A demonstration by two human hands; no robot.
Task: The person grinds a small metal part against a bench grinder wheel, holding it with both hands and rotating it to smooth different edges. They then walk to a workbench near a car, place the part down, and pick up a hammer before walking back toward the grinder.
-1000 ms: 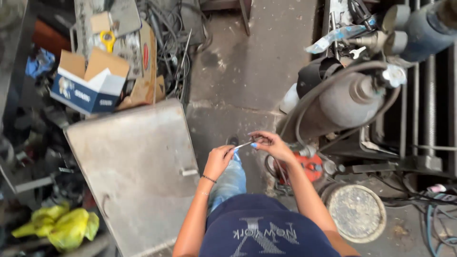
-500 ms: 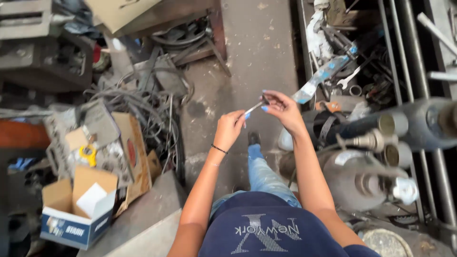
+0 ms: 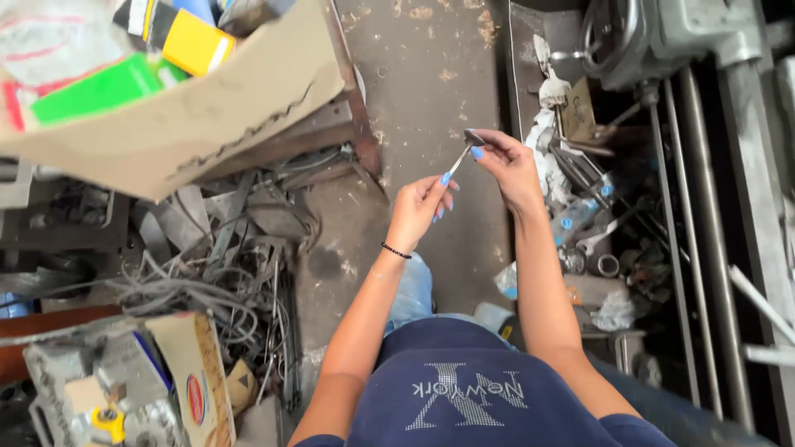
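Far left, up top: open brown cardboard box holding yellow and green packets, tilted over the scrap. Below it, a tangle of grey cables and metal strips on the floor. Bottom left corner: smaller torn cardboard carton with grey metal parts in it.

Centre: bare stained concrete floor.

My left hand, black bead bracelet on the wrist, is pinched shut on the lower end of a thin short metal rod. Thumb and forefinger grip it; other fingers curled loosely.

Rod runs up and to the right, slanted, held in the air above the floor between both hands, just ahead of my chest.

My right hand is closed on the rod's upper end, fingertips pinching a small dark cap or head there. Too small to tell what that end piece is.

Right: white rags and oily metal parts piled at the base of a grey machine. Long steel bars run down the right edge. A short metal tube section lies near my right forearm.
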